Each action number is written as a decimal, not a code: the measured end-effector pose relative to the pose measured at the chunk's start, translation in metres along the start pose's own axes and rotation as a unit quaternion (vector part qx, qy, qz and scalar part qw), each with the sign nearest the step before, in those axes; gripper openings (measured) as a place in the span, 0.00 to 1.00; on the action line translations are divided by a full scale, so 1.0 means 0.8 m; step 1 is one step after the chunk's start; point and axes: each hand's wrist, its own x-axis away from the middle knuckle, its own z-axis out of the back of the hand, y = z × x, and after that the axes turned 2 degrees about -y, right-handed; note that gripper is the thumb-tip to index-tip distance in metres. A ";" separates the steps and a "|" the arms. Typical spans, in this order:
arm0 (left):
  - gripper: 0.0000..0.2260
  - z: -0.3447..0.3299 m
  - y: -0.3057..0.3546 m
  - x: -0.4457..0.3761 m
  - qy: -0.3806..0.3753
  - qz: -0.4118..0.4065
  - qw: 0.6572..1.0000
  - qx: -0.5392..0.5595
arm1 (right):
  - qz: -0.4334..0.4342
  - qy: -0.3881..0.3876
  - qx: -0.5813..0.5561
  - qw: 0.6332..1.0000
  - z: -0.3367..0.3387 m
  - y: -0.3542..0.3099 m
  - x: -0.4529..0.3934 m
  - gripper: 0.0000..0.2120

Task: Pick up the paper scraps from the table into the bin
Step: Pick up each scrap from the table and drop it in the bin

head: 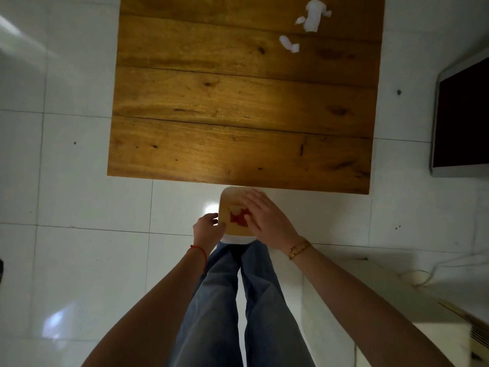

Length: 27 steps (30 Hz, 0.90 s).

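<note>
Three white paper scraps lie at the far right of the wooden table (238,107): a large crumpled one (313,15), a tiny piece (299,20) beside it and a smaller wad (289,44) nearer me. A pale bin (225,205) stands on the floor just under the table's near edge, in front of my feet. Something red and a bit of white show inside it. My left hand (207,226) grips the bin's left rim. My right hand (267,215) hovers flat over the bin's opening with its fingers spread and nothing in it.
A dark screen in a white frame (463,115) leans at the right. A white unit with a vent (423,313) and a cable (428,271) sit at the lower right. White tiled floor (79,181) surrounds the table.
</note>
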 end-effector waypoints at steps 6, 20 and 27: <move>0.12 0.030 0.007 0.061 -0.002 -0.019 1.000 -0.020 | -0.101 0.083 -0.055 0.990 0.045 -0.025 0.043 0.22; 0.12 0.103 0.092 0.175 -0.014 -0.149 0.982 -0.115 | -0.208 0.241 -0.108 0.942 0.117 -0.103 0.151 0.18; 0.10 0.101 0.139 0.211 -0.067 -0.210 0.970 -0.106 | -0.250 0.314 -0.129 0.907 0.147 -0.120 0.193 0.16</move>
